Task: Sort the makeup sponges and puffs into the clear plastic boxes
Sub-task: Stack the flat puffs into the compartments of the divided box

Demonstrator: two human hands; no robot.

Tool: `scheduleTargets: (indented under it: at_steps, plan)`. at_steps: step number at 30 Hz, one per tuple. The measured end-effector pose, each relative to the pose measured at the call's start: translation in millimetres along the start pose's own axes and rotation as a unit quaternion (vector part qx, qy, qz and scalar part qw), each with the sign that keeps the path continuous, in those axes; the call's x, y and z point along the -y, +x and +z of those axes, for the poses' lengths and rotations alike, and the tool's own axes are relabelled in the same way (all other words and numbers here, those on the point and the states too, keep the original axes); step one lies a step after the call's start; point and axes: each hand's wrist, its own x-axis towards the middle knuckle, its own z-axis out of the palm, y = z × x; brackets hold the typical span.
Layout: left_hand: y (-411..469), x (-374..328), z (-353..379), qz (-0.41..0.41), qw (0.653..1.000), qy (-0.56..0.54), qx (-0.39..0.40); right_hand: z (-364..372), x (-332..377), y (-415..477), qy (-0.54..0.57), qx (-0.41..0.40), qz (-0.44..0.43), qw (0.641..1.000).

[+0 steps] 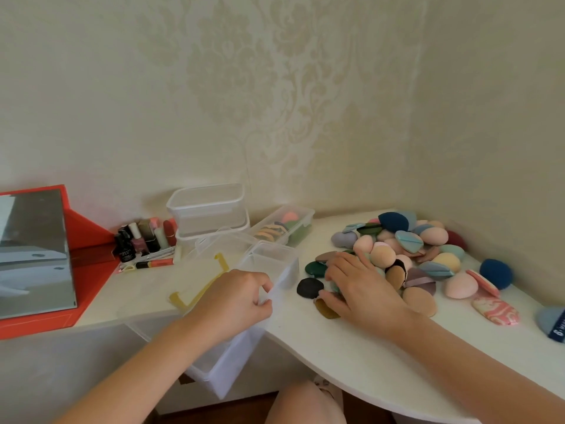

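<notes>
Left hand [235,298]: fingers [265,302] curled, pinching the right rim of the clear plastic box [232,356]. The box hangs partly off the counter [336,347] edge, and I reckon this grip is what steadies it. Yellow handle [195,296] sits just left of that hand; can't tell if it's in the box or on it.

Right hand [357,286]: palm down on the near-left edge of the puff pile [412,249]. Fingers loosely bent over a teal piece, thumb touching an olive puff [325,309]. Can't tell if anything is actually pinched. Black puff [309,287] lies between the two hands, dark green puff [315,268] just beyond it.

Further out, beyond both hands: long clear box [301,223] with sponges and puffs in it. Stacked clear boxes [208,206] to its left. Cosmetics bottles [140,240] and red-framed mirror [33,252] far left.

My read of the step: picking from the pile, early in the sort, since most of it is loose on the counter. Next I close on one puff without dragging its neighbours, carry it left over the rim and drop it. The box needs holding level or pushing back first, else it may tip.
</notes>
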Motion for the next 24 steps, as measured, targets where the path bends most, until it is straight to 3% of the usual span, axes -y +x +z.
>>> scheduleTargets:
  at_steps: [6, 10, 14, 20, 24]
  plan:
    - [-0.4, -11.3, -0.3, -0.05, 0.997, -0.046, -0.021, 6.2, 11.0, 43.2, -0.047, 0.202, 0.005, 0.978]
    - [1.0, -20.0, -4.8, -0.102, 0.993, -0.046, -0.027, -2.4, -1.1, 60.5, 0.021, 0.3, 0.022, 0.954]
    - [12.4, -30.6, -8.0, -0.159, 0.984, -0.079, -0.005, -12.7, -8.5, 62.3, 0.151, 0.258, 0.049, 0.953]
    - [52.4, -40.0, -11.1, -0.219, 0.965, -0.128, 0.057, -3.7, -13.5, 51.8, 0.194, 0.13, 0.086, 0.969]
    - [69.7, -39.1, -18.3, -0.275, 0.912, -0.286, 0.105, -14.0, -17.3, 47.8, 0.209, 0.055, 0.117, 0.969]
